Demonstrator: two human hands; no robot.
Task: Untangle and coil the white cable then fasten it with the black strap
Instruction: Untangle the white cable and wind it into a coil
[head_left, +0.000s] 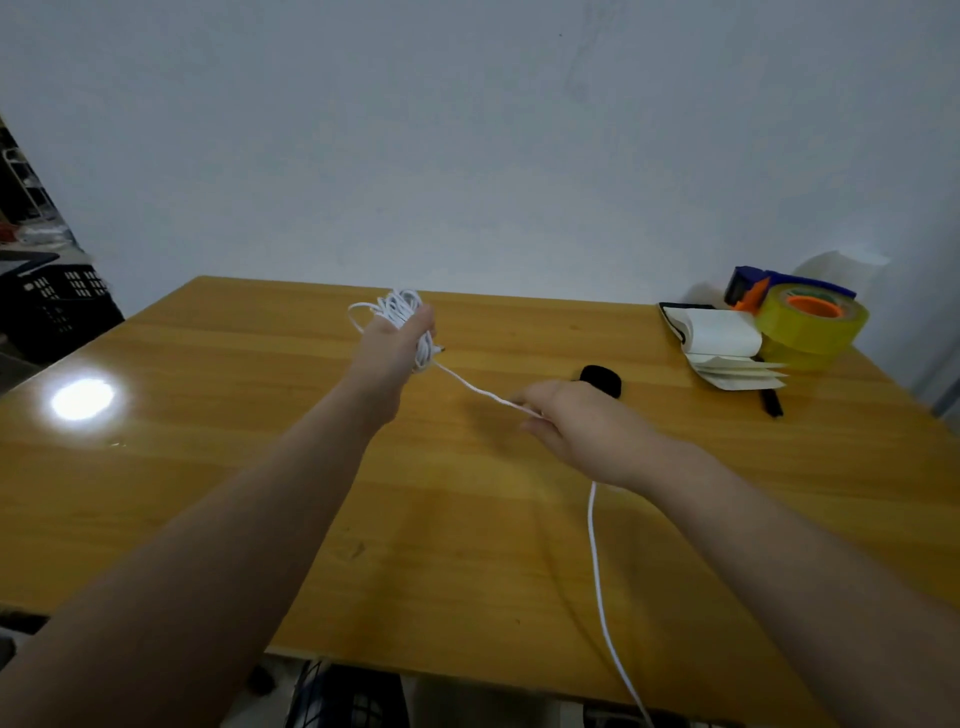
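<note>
**At the wooden surface: coil part made, strap not yet used**

A yellow wooden surface (208, 467) stands against a plain pale wall (467, 130), with a dark crate (62, 306) off to the left. That is all the head camera, the only view, takes in.

The left hand (397, 343) is raised over the far middle of the surface, its grip curled round a bundle of loops of the white cable (400, 306). One strand runs taut from the bundle to the right hand (576, 426), whose grip pinches it between thumb and fingers. From under that wrist the rest of the cable trails across the surface and drops over the near edge.

I'd judge the coiling well begun but unfinished: a fair length is loose, and I can't see where it ends. The black strap (602, 379) lies on the surface just beyond the right hand, untouched, so fastening is left to do.

At the far right sit a yellow tape roll (810, 322), an open notebook (722, 343) and a black pen (771, 402). No brand, label or writing can be read on anything.
</note>
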